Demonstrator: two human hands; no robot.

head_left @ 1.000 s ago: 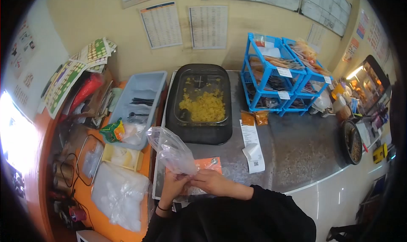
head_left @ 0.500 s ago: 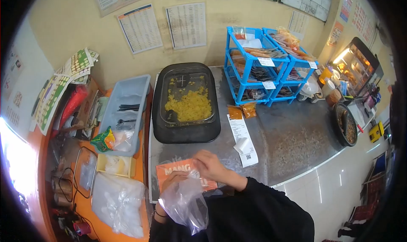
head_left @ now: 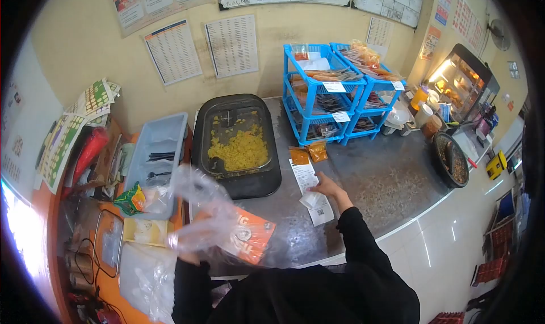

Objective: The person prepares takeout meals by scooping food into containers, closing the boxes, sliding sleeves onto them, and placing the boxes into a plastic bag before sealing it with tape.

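Observation:
My left hand [head_left: 214, 222], blurred and partly hidden by film, grips a clear plastic bag [head_left: 198, 186] at the counter's left front. Beside it, an orange printed packet [head_left: 250, 234] shows through or beneath the plastic; whether it is inside I cannot tell. My right hand [head_left: 330, 191] reaches across to a long paper receipt [head_left: 302, 174], its thumb and fingers closing at the receipt's edge beside a folded white slip [head_left: 311, 200]. Two small sachets of orange-brown sauce [head_left: 299, 155] lie at the receipt's top end.
Behind stands a black tray [head_left: 238, 148] with yellow food. Blue racks [head_left: 323, 111] of packets rise at the back. On the left sit a pale blue bin [head_left: 149, 168] with black utensils and a bundle of plastic bags [head_left: 145, 278]. A stone mortar [head_left: 451, 159] stands right.
My right hand has left the bag and moved right to the receipt. The bag, now spread wider, has swung up and left with my left hand. The whole view has shifted slightly.

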